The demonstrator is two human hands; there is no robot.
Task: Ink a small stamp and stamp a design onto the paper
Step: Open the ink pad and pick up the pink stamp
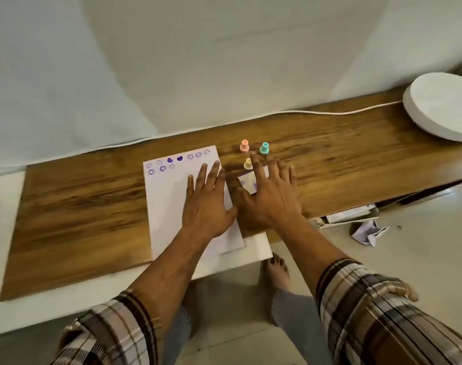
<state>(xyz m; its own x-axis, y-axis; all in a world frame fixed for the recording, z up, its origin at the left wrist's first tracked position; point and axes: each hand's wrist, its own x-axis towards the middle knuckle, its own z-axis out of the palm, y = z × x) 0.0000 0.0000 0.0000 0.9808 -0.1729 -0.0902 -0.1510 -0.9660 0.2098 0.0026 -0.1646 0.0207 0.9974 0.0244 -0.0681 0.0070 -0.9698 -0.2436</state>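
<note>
A white paper [169,201] lies on the wooden board [79,206], with purple smiley and heart prints along its top edge. My left hand [206,204] rests flat on the paper's right side, fingers spread. Flat beside it, my right hand [269,193] covers most of a small white ink pad [247,183] with purple marks. Three small stamps stand just beyond my right fingertips: a pink stamp [244,146], a teal stamp [264,148] and a yellow stamp [248,163]. Neither hand holds anything.
A round white foam disc [443,106] sits at the board's far right, and a white cable [330,111] runs along the back edge. Crumpled paper [367,233] and an open box [348,217] lie on the floor at right. My bare foot [276,270] is below the table edge.
</note>
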